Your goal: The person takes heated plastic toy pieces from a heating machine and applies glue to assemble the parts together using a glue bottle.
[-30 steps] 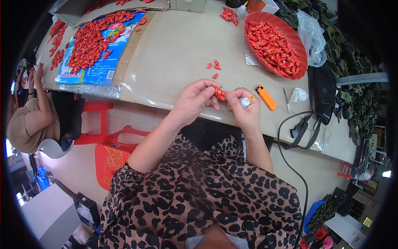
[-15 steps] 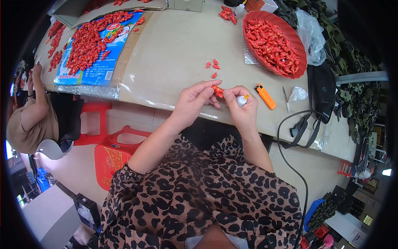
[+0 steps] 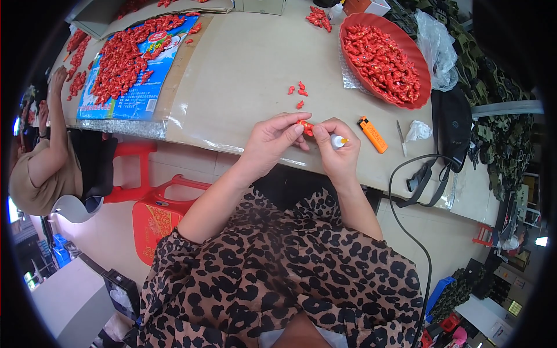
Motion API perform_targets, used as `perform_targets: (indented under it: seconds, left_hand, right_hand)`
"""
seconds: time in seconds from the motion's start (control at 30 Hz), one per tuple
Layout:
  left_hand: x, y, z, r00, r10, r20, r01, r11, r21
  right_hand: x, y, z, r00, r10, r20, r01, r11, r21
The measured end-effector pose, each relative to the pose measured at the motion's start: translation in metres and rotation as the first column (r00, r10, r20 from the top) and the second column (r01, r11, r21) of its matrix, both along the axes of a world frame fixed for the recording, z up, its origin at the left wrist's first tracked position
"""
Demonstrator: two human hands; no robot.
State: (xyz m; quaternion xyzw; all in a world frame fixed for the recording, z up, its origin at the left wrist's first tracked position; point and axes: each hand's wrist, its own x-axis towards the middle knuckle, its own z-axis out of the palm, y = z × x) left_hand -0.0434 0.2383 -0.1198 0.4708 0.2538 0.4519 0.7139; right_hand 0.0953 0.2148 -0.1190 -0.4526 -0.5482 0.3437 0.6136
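Observation:
My left hand (image 3: pixel 271 138) pinches a small glossy red figure with gold spots (image 3: pixel 305 127) between thumb and fingers, just over the table's near edge. The thumb and forefinger of my right hand (image 3: pixel 341 159) meet the figure's other end. Tucked in that same right hand is a small white bottle with a yellow tip (image 3: pixel 336 141), the tip pointing right, away from the figure. My fingers hide part of both things. Beyond my hands lie several loose red pieces (image 3: pixel 301 90) of like colour.
A red scalloped bowl (image 3: pixel 426 81) heaped with red pieces stands at the far right. Nearer lie an orange tool with a black end (image 3: pixel 372 134), a thin blade (image 3: pixel 401 138) and crumpled tissue (image 3: pixel 418 131). At left, red pieces cover a blue sheet (image 3: pixel 139 104); a co-worker (image 3: pixel 46 162) sits there.
The bottle has tilted slightly in my right hand, and the red figure has turned a little between my fingers. At left, the co-worker's hand has moved farther over the table.

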Motion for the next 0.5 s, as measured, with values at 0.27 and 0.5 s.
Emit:
perform_targets:
  seconds: [0.27,0.5]
  left_hand:
    - [0.0014,0.0006,-0.0004,1.000,0.006,-0.016,-0.006,1.000,0.007]
    - [0.0018,0.0000,-0.0006,0.999,0.010,-0.039,-0.010,1.000,0.009]
  right_hand:
    - [0.0015,0.0006,0.0005,1.000,0.012,0.011,-0.012,1.000,-0.006]
    - [0.0014,0.0001,-0.0032,1.000,0.001,0.000,-0.001,1.000,-0.024]
